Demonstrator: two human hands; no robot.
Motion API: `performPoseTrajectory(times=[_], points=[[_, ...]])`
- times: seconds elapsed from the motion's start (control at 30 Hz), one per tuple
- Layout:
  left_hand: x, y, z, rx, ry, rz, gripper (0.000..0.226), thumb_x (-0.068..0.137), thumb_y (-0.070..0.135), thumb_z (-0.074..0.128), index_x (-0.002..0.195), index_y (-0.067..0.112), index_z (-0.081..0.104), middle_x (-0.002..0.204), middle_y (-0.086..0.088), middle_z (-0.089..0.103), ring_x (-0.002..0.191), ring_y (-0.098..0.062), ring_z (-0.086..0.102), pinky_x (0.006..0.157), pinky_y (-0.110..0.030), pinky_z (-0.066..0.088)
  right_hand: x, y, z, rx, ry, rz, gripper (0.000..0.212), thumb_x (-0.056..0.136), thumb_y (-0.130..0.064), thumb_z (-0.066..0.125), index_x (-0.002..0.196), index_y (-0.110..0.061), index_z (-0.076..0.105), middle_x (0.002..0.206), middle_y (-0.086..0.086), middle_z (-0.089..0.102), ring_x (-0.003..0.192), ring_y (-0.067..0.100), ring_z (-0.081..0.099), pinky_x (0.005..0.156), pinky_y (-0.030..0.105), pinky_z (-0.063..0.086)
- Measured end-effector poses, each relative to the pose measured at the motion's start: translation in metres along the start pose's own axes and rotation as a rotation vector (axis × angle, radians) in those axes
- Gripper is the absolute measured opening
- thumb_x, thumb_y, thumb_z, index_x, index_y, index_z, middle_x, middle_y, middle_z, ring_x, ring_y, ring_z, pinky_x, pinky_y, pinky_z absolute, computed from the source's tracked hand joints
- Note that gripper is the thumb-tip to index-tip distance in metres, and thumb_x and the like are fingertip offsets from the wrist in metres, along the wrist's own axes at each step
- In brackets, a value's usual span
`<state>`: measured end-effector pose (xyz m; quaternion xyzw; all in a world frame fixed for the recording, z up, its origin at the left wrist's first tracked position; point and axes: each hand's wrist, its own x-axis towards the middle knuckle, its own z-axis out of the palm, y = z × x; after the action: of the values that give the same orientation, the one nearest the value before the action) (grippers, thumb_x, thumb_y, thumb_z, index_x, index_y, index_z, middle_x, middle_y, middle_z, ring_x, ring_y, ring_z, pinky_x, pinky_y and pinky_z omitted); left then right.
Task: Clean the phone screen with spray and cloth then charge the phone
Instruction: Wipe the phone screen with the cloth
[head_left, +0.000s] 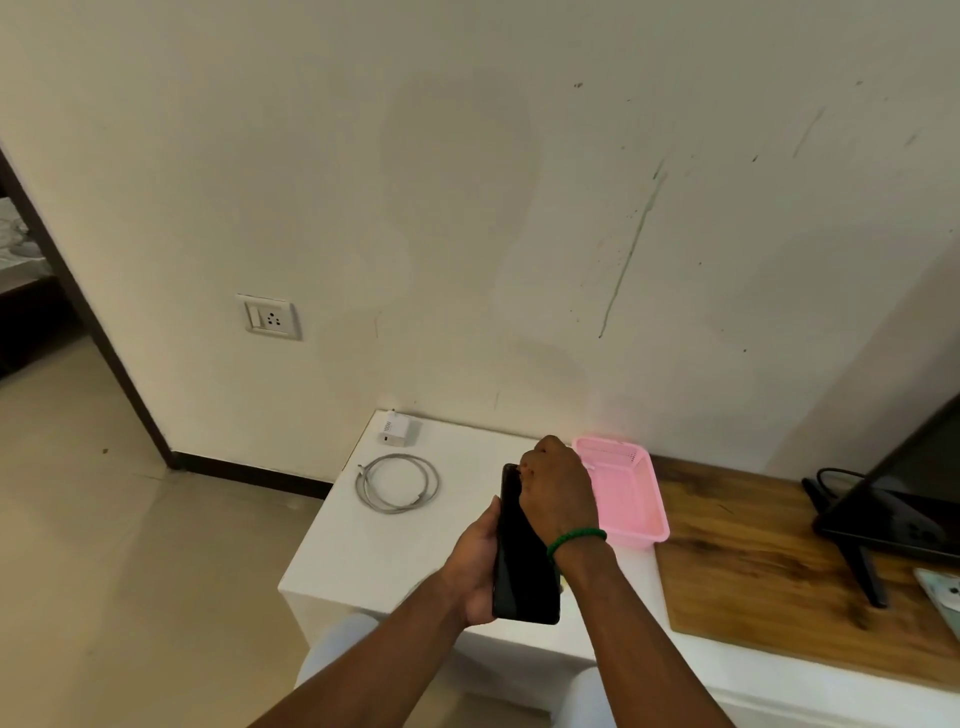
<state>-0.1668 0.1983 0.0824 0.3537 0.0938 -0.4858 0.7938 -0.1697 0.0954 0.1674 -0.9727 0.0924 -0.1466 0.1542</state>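
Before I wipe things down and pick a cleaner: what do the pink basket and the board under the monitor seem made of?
The pink basket looks like moulded plastic: uniform colour, thin perforated walls, slight sheen. The board looks like wood or wood-look laminate: brown grain streaks, matte; which one I cannot tell.

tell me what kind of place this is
Probably a room in a home. A wall socket sits low on a marked, painted wall, a dark screen on a stand rests on a wood-topped unit, and a doorway at the left seems to show a bed.
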Motion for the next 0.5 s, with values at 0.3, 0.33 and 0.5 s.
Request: performPoseTrajectory(times=[0.3,0.33,0.5], points=[[0.002,-0.002,-0.002,0.049,0.007,-0.002,0.07,0.092,0.066,0.029,0.101,0.017,0.077,0.102,-0.016,0.071,0.085,-0.032,0.071,0.082,-0.043,0.055,-0.005,0.021,-0.008,0.001,0.066,0.081,0.025,0.093,-0.015,0.047,0.09,-0.005,0.069,0.1,0.009,0.062,0.085,0.022,0.059,0.08,0.027,0.048],[0.002,-0.002,-0.002,0.046,0.003,0.002,0.069,0.092,0.066,0.03,0.101,0.015,0.077,0.102,-0.016,0.071,0.084,-0.032,0.07,0.082,-0.044,0.054,-0.006,0.021,-0.007,0.002,0.069,0.08,0.025,0.093,-0.015,0.047,0.09,-0.005,0.069,0.1,0.009,0.062,0.086,0.021,0.059,0.08,0.027,0.048],[-0.002,0.0,0.002,0.049,-0.024,0.005,0.067,0.087,0.066,0.041,0.101,0.011,0.075,0.098,-0.018,0.07,0.082,-0.033,0.068,0.079,-0.043,0.056,-0.002,0.011,-0.003,0.031,0.065,0.055,0.025,0.091,-0.012,0.045,0.084,-0.002,0.067,0.097,0.009,0.06,0.084,0.023,0.056,0.072,0.027,0.044]])
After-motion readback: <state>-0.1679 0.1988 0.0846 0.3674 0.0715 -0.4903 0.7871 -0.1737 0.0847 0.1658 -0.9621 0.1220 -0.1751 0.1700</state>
